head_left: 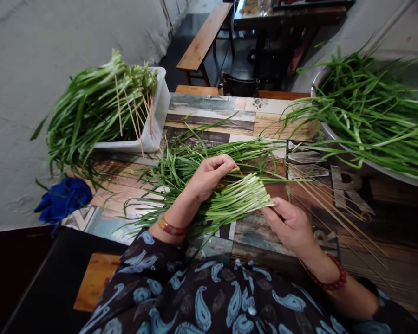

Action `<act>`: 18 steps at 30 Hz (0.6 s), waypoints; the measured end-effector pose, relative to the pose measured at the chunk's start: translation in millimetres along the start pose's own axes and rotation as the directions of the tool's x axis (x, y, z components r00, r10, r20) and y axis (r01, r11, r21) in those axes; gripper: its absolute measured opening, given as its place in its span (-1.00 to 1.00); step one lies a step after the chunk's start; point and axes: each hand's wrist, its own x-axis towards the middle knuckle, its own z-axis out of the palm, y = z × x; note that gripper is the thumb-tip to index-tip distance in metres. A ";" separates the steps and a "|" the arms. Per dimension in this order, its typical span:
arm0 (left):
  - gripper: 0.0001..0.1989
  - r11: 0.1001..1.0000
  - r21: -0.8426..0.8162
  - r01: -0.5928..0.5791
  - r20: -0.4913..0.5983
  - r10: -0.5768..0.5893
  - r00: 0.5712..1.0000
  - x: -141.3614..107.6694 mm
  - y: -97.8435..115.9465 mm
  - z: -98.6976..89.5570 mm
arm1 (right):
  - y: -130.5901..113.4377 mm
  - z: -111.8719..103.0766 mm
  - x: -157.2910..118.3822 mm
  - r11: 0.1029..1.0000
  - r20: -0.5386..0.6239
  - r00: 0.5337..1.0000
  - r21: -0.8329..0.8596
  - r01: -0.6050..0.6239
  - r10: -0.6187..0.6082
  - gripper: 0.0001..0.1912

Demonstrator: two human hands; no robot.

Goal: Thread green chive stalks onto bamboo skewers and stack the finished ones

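Note:
A flat row of garlic chives (pixel 235 199) lies between my hands, pale cut ends side by side toward the right. My left hand (pixel 209 178) is closed above the row, thumb and fingers pinching a chive stem by a thin brown skewer tip. At the row's lower right end, my right hand (pixel 289 225) is closed in a pinch, seemingly on the skewer's other end; most of the skewer is hidden by the stems. Beyond my left hand, loose chives (pixel 181 160) spread over the table. Several bare bamboo skewers (pixel 334 211) lie to the right of my right hand.
A white plastic tub (pixel 163 99) at the left holds bundled chives with skewers sticking out. At the right, a large metal basin (pixel 329 132) is heaped with loose chives. A blue cloth-like thing (pixel 64 199) rests at the table's left edge. Behind stand a bench (pixel 205 37) and another table.

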 end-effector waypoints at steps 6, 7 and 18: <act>-0.71 0.991 0.135 -0.007 -0.084 0.019 0.996 -2.3 -3.8 8.9 | 2.0 -1.0 -0.6 0.999 0.031 0.999 0.031 -0.021 0.020 -0.85; -0.70 0.987 0.162 -0.006 -0.074 0.018 0.997 -3.1 -3.3 9.7 | 2.1 -0.9 -0.6 0.999 0.031 0.999 0.032 -0.026 0.025 -0.85; -0.70 0.980 0.198 -0.036 0.413 -0.050 0.909 -6.6 13.5 -24.5 | 9.6 3.1 -2.3 0.995 0.013 0.996 0.056 -0.085 0.085 -0.82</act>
